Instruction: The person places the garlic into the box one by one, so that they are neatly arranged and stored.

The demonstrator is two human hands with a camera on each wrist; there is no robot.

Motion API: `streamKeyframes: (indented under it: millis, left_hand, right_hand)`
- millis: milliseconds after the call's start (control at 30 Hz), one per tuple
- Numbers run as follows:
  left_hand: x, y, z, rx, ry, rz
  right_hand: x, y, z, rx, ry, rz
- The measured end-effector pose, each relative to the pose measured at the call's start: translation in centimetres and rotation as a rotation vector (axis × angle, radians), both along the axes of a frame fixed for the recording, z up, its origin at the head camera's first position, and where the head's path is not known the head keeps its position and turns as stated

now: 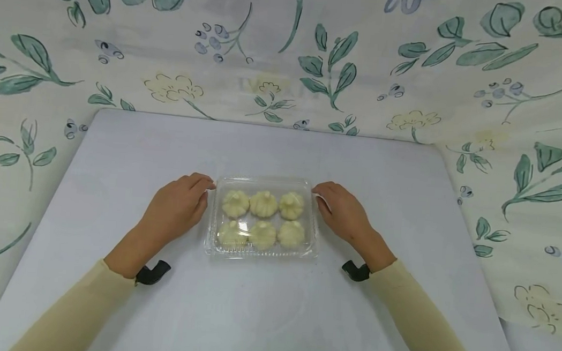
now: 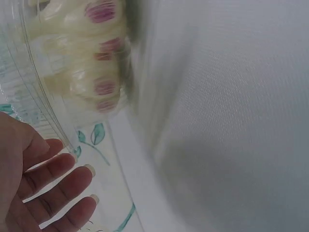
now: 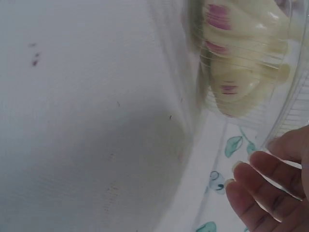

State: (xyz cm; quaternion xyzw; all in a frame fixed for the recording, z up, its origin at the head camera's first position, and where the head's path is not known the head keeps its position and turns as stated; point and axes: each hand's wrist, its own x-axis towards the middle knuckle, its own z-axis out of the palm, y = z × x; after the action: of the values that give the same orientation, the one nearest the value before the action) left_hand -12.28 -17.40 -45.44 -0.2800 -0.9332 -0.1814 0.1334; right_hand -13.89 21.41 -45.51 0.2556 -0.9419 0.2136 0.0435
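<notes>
A clear plastic clamshell box (image 1: 261, 254) with its lid down is in the middle of the head view. Inside, in two rows, are several pale, ribbed garlic bulbs (image 1: 263, 204); purple streaks mark them low down in both wrist views. My left hand (image 1: 177, 207) pinches the box's rim at its far left corner between thumb and forefinger. At the far right corner, my right hand (image 1: 341, 211) pinches the rim likewise. The other fingers (image 2: 72, 186) of the left hand are spread away from the box, and so are the right hand's fingers (image 3: 260, 193).
A white table (image 1: 263, 314) lies under the box and both forearms. Cloth (image 1: 277, 73) printed with leaves and flowers hangs behind the table and along its sides. Black straps (image 1: 153, 273) show at the wrists. A few small dark specks (image 3: 35, 62) dot the tabletop.
</notes>
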Motion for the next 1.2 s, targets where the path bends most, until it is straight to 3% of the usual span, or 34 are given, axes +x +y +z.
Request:
streamKeyframes:
  millis: [167,333,433,667,867,1200]
  left_hand:
    - [0.8,0.1,0.2,-0.019,-0.063,0.056]
    - [1.9,0.1,0.7,0.000,-0.296,0.110]
    - [2.1,0.1,0.9,0.033,-0.381,0.108]
    - [2.4,0.2,0.9,0.055,-0.444,0.107]
    - [2.8,0.2,0.8,0.060,-0.461,0.109]
    - [3.2,0.4,0.5,0.099,-0.451,0.132]
  right_hand:
    - [0.5,0.1,0.3,-0.007,-0.084,-0.010]
    - [1.2,0.5,0.8,-0.066,-0.239,0.008]
    - [1.7,0.8,1.0,-0.107,-0.330,0.037]
    - [2.9,1.5,1.6,-0.168,-0.480,0.091]
    - [4.7,2.2,2.6,-0.217,-0.565,0.062]
    - [7.6,2.9,1.3,-0.414,-0.733,-0.013]
